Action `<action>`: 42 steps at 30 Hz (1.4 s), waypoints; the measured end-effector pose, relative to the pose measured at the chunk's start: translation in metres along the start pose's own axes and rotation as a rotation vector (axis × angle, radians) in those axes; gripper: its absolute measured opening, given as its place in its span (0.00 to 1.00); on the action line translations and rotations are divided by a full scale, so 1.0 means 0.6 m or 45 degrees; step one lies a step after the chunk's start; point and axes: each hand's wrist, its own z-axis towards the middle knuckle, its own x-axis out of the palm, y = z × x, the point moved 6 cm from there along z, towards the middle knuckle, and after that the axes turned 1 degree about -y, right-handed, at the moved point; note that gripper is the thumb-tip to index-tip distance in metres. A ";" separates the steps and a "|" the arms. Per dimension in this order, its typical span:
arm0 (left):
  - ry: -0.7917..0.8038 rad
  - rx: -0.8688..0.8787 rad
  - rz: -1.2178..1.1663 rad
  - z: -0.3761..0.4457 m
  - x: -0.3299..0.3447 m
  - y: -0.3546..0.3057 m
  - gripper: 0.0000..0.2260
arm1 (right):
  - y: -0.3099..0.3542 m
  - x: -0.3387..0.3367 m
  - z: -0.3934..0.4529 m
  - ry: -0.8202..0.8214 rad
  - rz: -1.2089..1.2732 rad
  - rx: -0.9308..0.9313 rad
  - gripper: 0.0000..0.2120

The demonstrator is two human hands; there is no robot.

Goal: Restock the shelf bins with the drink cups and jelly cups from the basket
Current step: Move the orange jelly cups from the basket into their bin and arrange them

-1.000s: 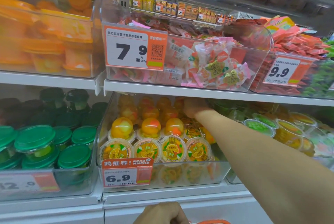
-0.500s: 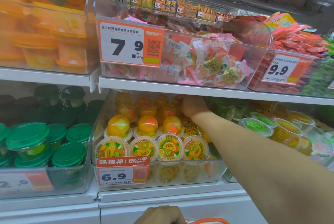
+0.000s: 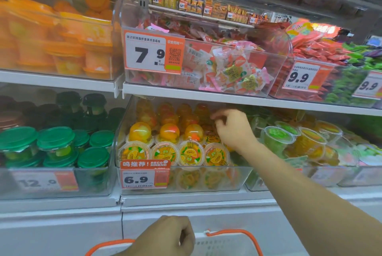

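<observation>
**Shelf restock: orange jelly bin, lower shelf**

Right hand [image 3: 232,129]: reaches into the clear bin [image 3: 206,179] marked 6.9, above its right rear part. Fingers loosely curled and pointing left; nothing visible between them, though the palm side is hidden.

Orange jelly cups [image 3: 192,153]: a front row of four flat-lidded cups sits just below and left of the right hand; domed cups [image 3: 168,131] stand behind them, directly left of the fingers. The nearest front cup lies just under the wrist.

Left hand [image 3: 165,237]: bottom of the view, well below the right hand, fist closed round the orange handle [image 3: 233,233] of the white basket [image 3: 223,243]. Basket contents not visible.

Green-lidded drink cups [image 3: 55,142]: in the neighbouring bin, far left of the right hand, tagged 12.0.

Green and yellow jelly cups [image 3: 278,138]: in the bin just right of the forearm.

Upper shelf, above the right hand: bin of wrapped sweets [image 3: 233,69], price tag 7.9 [image 3: 154,55].
</observation>
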 end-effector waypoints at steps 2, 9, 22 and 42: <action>0.006 -0.062 0.034 0.000 0.012 0.010 0.07 | 0.023 -0.032 -0.068 -0.182 0.180 -0.065 0.11; -0.024 -0.507 0.193 0.003 0.126 0.122 0.13 | 0.010 0.072 -0.355 -0.235 0.689 0.134 0.13; 0.257 -0.892 0.071 -0.092 0.406 0.365 0.40 | -0.223 0.340 -0.807 1.378 0.117 1.142 0.26; -0.219 -0.723 -0.183 -0.030 0.448 0.444 0.16 | -0.236 0.456 -0.886 1.684 -0.033 1.196 0.28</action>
